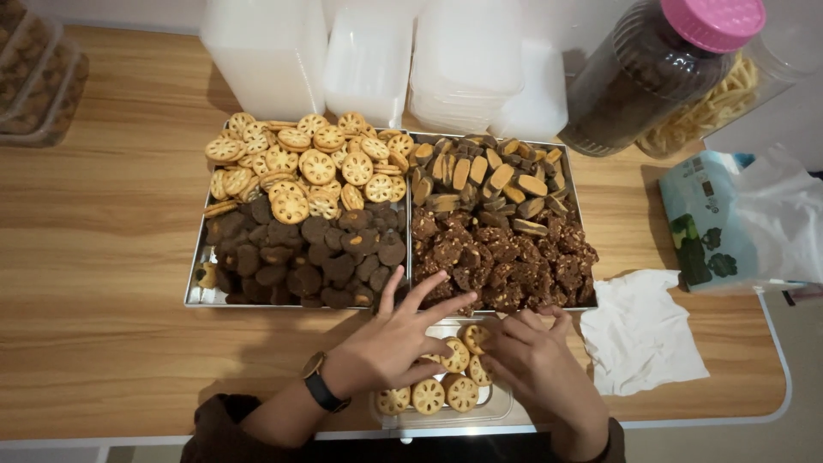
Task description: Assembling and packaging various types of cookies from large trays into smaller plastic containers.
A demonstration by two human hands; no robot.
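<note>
Below, labelled parts:
Left hand (390,343): fingers spread, fingertips touching cookies (446,384) in clear container (501,411).
Right hand (536,364): fingers pinching one round cookie (473,336).
Behind: two metal trays (194,296).

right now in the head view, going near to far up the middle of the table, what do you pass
clear container of round cookies → both hands, left hand, right hand → metal trays of cookies → stacked white plastic containers

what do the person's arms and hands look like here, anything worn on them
Both hands are bare, with no gloves or rings that show. The left hand has a dark-strapped watch with a gold-edged case at the wrist. Dark brown sleeves are pushed up both forearms. The right hand has nothing at the wrist.
</note>
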